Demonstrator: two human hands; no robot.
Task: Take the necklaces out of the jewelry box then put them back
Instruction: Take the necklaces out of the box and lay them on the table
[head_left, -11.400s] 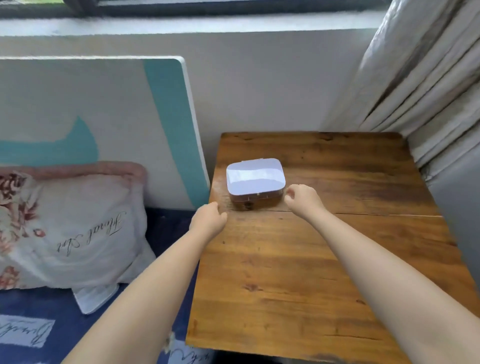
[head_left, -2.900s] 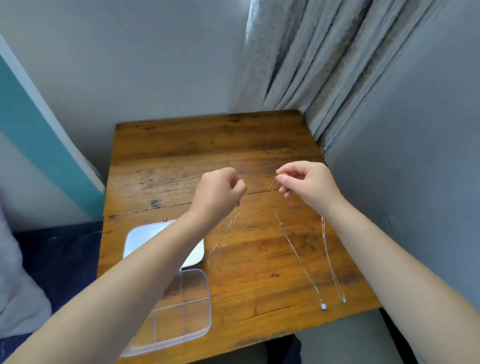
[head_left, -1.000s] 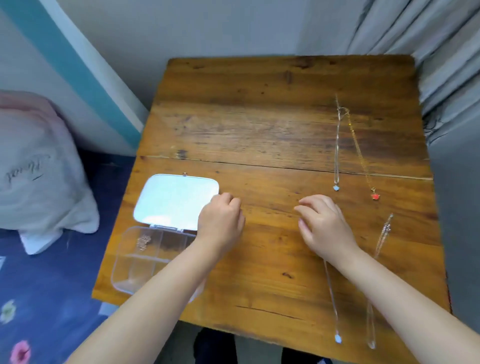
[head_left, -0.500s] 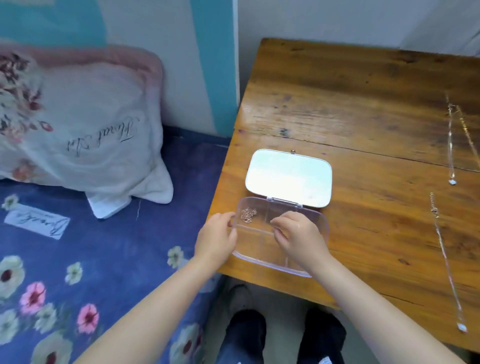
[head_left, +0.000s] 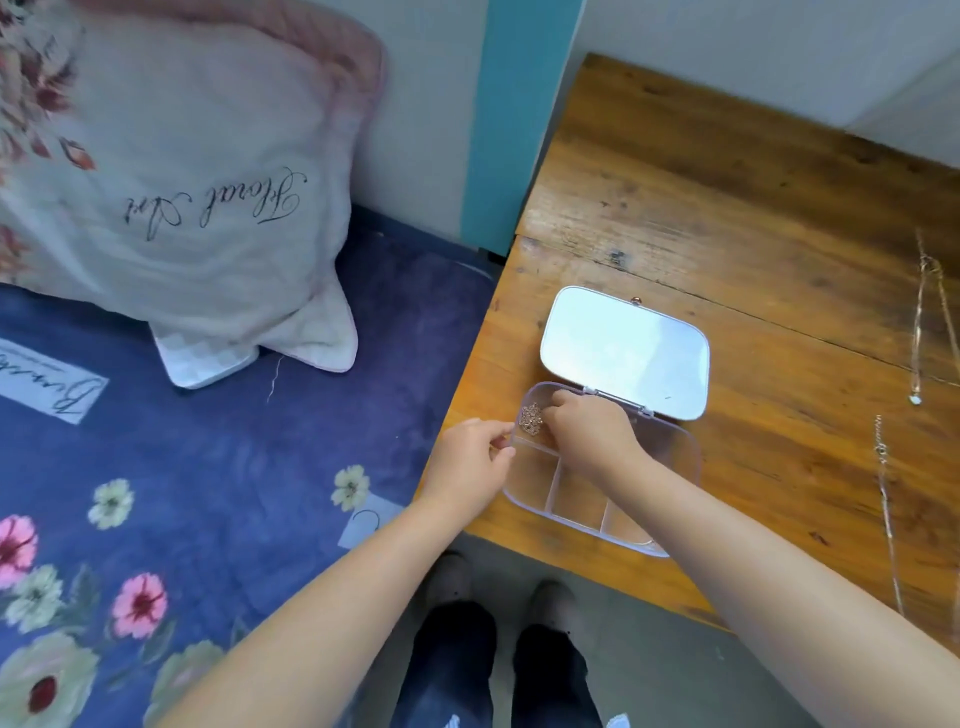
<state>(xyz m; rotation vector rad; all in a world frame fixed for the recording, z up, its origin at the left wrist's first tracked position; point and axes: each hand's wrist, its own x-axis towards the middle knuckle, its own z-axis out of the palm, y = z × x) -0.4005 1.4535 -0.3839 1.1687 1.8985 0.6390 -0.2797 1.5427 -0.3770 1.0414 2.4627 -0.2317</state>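
Both hands are placed at the jewelry box (head_left: 675, 457): the left hand (head_left: 470, 462) is curled with fingertips pinched on its 9 o'clock wall, while the right hand (head_left: 592, 434) is reached into the far-left compartment, fingers bent beside a bunched necklace (head_left: 531, 418); whether it is gripped cannot be told. On the tabletop (head_left: 727, 218), the box is lain open near the near-left corner, its lid (head_left: 623, 351) folded back toward 12 o'clock. Other necklaces (head_left: 917, 332) are laid out toward 3 o'clock.
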